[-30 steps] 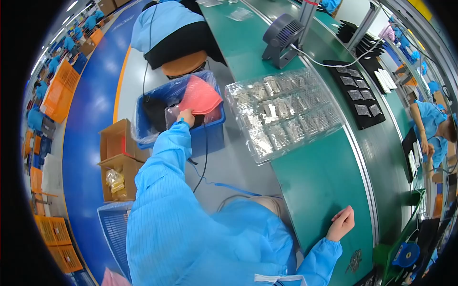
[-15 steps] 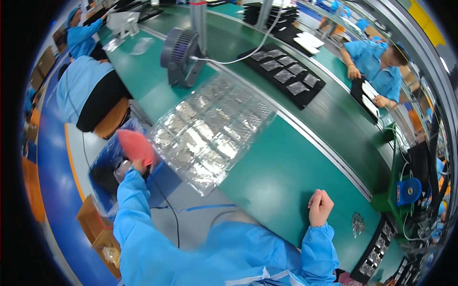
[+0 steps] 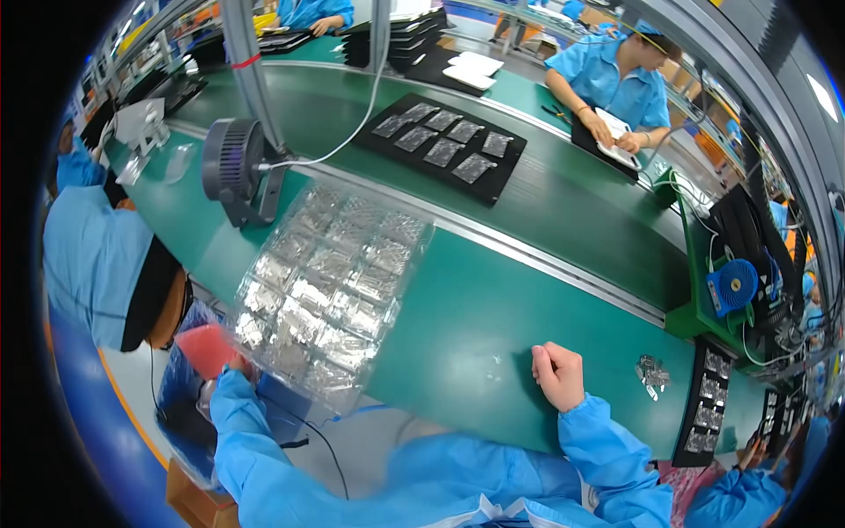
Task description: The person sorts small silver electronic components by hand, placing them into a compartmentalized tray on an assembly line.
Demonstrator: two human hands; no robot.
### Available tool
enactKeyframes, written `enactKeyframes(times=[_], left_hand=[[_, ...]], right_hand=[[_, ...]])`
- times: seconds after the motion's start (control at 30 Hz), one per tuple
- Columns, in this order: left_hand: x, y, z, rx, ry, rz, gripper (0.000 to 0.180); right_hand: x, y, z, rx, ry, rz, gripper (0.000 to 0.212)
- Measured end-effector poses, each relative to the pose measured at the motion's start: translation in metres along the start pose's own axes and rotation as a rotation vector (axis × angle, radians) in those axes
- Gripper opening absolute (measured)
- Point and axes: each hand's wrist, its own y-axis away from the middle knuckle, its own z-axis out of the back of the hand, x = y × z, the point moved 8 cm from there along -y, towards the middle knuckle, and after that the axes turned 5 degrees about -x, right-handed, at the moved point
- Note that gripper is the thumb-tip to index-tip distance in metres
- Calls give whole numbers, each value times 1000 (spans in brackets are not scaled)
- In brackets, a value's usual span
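At the lower left, my left hand (image 3: pixel 239 364) is at the edge of a pink sheet (image 3: pixel 206 350), its fingers partly hidden but seemingly closed on it. The sheet is over a blue bin (image 3: pixel 290 407) lined with clear plastic. My right hand (image 3: pixel 559 376) is curled into a fist above the green table; whatever it may hold is hidden. Between my hands lies a clear compartment tray (image 3: pixel 327 295) full of shiny metal parts, its near left corner overhanging the table edge. A small pile of metal parts (image 3: pixel 652 376) sits right of my fist.
A grey fan (image 3: pixel 236 167) stands behind the tray. On the conveyor (image 3: pixel 563 224) lies a black board (image 3: pixel 444 145) with several flat bagged pieces. Another black board (image 3: pixel 704 405) is at the right, near a blue fan (image 3: pixel 733 286). Co-workers sit opposite and at the left.
The view has turned, so the table and tray appear further left and lower. My left hand stays by the pink sheet at the bin. My right hand remains a fist.
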Motion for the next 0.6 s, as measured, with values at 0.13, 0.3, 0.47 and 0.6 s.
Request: enactKeyframes(times=[0.13, 0.3, 0.47, 0.6], left_hand=[[-7, 2, 14, 166, -22, 27, 32], [7, 61, 50, 270, -127, 192, 38], [-27, 115, 119, -75, -13, 117, 45], [-129, 164, 244, -468, 244, 113, 14]], right_hand=[[41, -52, -15, 139, 46, 132, 23], [65, -146, -45, 89, 351, 456, 14], [34, -223, -68, 35, 528, 515, 38], [9, -242, -64, 72, 605, 572, 44]])
